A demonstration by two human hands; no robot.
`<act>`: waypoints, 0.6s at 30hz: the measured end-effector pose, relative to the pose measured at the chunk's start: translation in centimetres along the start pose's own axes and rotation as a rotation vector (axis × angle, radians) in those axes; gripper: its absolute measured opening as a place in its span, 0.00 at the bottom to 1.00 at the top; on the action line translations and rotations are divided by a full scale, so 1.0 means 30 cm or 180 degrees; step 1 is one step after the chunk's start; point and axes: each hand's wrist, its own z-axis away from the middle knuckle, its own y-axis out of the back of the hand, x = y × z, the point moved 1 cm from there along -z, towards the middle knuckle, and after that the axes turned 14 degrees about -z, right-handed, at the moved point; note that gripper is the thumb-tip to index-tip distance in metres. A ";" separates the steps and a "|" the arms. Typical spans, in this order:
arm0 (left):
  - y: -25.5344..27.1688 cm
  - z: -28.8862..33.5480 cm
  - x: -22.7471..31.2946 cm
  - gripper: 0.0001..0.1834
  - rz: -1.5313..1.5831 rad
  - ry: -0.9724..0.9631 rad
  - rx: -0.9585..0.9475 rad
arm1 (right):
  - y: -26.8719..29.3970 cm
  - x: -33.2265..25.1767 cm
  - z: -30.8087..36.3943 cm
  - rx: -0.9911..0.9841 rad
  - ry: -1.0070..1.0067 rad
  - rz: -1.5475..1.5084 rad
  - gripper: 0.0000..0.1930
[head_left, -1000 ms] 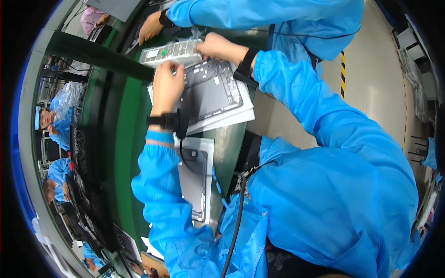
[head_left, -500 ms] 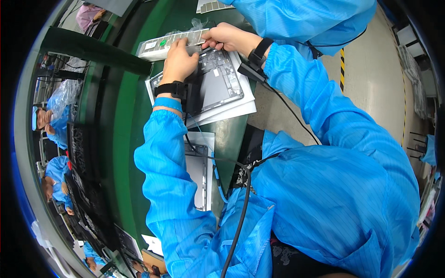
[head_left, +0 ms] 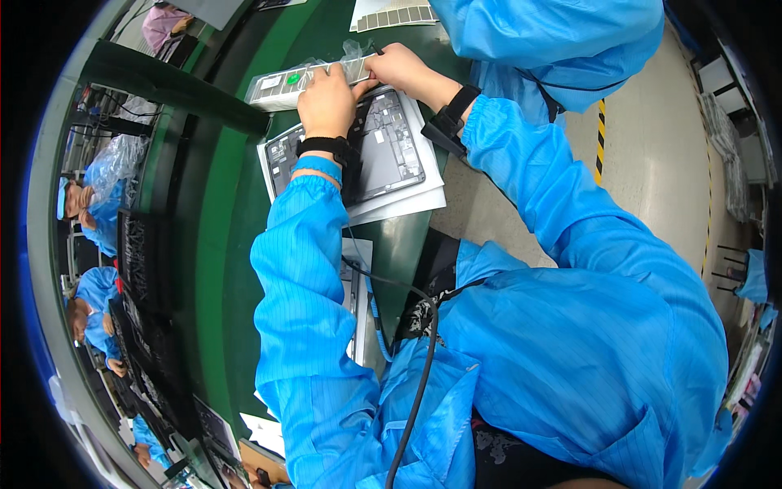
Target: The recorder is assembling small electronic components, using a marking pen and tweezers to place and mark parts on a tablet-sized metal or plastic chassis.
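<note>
Handwork at a tabletop (head_left: 395, 248). The left hand (head_left: 326, 104) bends over a pale, oblong stack of grey rectangles (head_left: 279, 98), lying beyond a dark device housing (head_left: 393, 140) near the tabletop's right edge; the right hand (head_left: 397, 67) curls at the stack's right end. Whether either grips anything cannot be told. The step in hand appears to be fingering the stack, calling for precise fingertip control. A round green sticker (head_left: 293, 79) and white label (head_left: 269, 82) mark it; no print is legible.

striped floor tape (head_left: 600, 143), dark beam (head_left: 167, 84), pink-clad co-worker (head_left: 160, 28)
</note>
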 end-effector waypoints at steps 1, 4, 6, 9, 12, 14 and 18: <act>-0.011 0.008 -0.011 0.30 -0.0067 0.0021 0.0037 | -0.013 -0.016 0.019 -0.0041 -0.0004 0.0005 0.12; -0.022 0.015 -0.008 0.29 -0.0084 0.0026 0.0088 | -0.007 -0.091 0.093 -0.0191 -0.0445 -0.0761 0.11; -0.027 0.015 0.002 0.28 -0.0046 0.0023 0.0083 | -0.004 -0.094 0.105 -0.0362 -0.0731 -0.1448 0.10; -0.020 0.009 0.019 0.28 -0.0009 0.0251 0.0026 | -0.002 -0.127 0.129 -0.0450 -0.1307 -0.1929 0.08; -0.009 0.009 0.042 0.28 0.0062 0.0303 0.0077 | 0.013 -0.088 0.106 -0.0448 -0.1455 -0.2223 0.09; -0.016 0.010 0.051 0.29 0.0012 0.0574 0.0143 | 0.010 -0.088 0.113 -0.0448 -0.1451 -0.2148 0.09; -0.024 -0.010 0.038 0.30 -0.0005 0.0659 -0.0058 | 0.028 -0.110 0.141 -0.0591 -0.1454 -0.1958 0.09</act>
